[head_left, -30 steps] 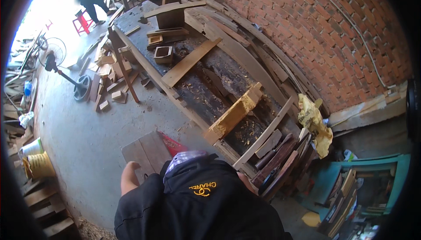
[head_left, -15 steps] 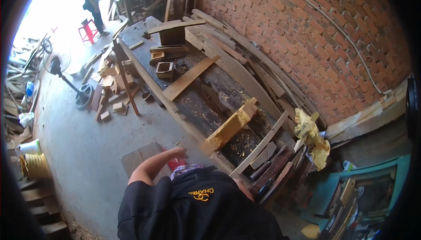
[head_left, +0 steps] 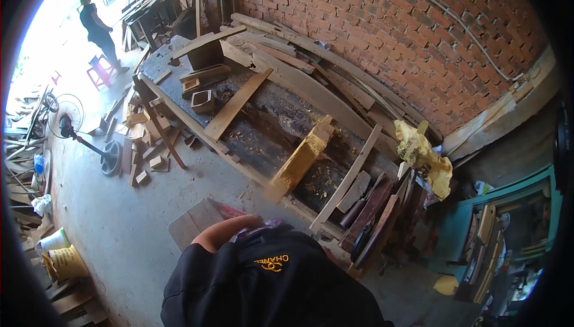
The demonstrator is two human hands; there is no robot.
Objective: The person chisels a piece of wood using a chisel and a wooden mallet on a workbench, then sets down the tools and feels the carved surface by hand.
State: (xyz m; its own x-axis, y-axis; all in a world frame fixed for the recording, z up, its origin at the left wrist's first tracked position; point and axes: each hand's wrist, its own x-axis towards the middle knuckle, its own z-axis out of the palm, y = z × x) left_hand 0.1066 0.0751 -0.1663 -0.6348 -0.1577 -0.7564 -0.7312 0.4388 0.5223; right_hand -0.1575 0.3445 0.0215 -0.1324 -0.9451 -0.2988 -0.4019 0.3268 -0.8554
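My left forearm bends in front of my dark shirt, and my left hand [head_left: 252,221] is close against my body by a purple patterned cloth [head_left: 272,224]. Its fingers are hidden, so I cannot make out what it holds, if anything. My right hand is out of sight behind my shirt. Ahead of me, a thick yellow wooden beam [head_left: 302,158] with a rough surface lies across the long dark workbench [head_left: 281,103]. Wood chips are scattered around it. A narrow wooden strip [head_left: 347,180] crosses the bench to its right.
A flat plank [head_left: 239,104] and small open wooden boxes [head_left: 202,101] rest farther along the bench. Yellow sacking [head_left: 424,159] hangs over tools at right. Offcuts [head_left: 152,133] and a standing fan [head_left: 89,146] are on the left floor. A person [head_left: 98,28] stands far off.
The view has turned somewhat, shifting the bench leftward. My left forearm has drawn in closer to my body. The far person has turned slightly.
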